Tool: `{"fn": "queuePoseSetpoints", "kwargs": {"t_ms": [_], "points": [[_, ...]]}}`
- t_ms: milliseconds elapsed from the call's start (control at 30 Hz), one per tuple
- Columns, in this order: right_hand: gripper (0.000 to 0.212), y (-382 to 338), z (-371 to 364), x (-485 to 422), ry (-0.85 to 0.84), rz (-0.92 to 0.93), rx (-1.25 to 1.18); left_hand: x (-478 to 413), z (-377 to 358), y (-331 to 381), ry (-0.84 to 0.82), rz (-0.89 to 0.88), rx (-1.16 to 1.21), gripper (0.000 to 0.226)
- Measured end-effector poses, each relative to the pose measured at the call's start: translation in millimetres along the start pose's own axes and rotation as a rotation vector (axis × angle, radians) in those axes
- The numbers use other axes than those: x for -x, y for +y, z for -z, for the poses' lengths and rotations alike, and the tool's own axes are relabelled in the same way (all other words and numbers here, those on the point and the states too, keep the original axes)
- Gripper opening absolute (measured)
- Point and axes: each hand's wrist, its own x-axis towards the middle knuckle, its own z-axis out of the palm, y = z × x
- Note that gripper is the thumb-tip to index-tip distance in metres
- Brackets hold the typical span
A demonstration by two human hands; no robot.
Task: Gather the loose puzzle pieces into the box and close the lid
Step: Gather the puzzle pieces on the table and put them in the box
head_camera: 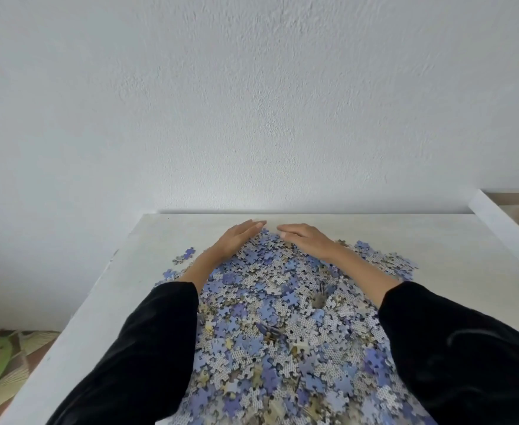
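Sleeves (135, 348) of black cloth enter from the near corners and flank a thick heap of puzzle pieces (282, 332), blue, grey and tan. The heap covers the middle of the white surface (454, 240) from the bottom of the view up to the hands. Its left flank lies against the left forearm; its right flank runs under the right forearm and spills a little past it.

Bare surface separates the heap from the left edge, beyond which a leaf-patterned cloth (3, 363) shows lower down. A few stray pieces (186, 255) lie just outside the left wrist, apart from the heap. On the right a wide bare stretch reaches toward a white ledge (503, 228).

Both forearms angle inward, so the hands nearly meet at the heap's far rim, with a small gap between the fingertips. The left hand (239, 237) stands on its little-finger edge, fingers straight and together, palm facing the pieces. The right hand (307, 239) lies palm down, fingers together and gently arched over the rim. Neither grips anything. Beyond them a bare strip runs to the far edge, which meets a rough white wall (252, 102).
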Motion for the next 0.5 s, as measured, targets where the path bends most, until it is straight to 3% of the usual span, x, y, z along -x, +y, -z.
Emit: {"fn": "queuePoseSetpoints", "kwargs": {"t_ms": [167,333,500], "points": [[0.034,1,-16,5,0.101,0.038,0.036,0,-5,4,-0.036,-0.004,0.028,0.061],[0.034,-3,-6,15,0.095,0.045,0.051,14,0,13,-0.08,-0.024,0.039,0.09],[0.036,30,37,59,0.285,-0.011,-0.029,41,41,-5,0.112,-0.058,0.021,0.067]]}}
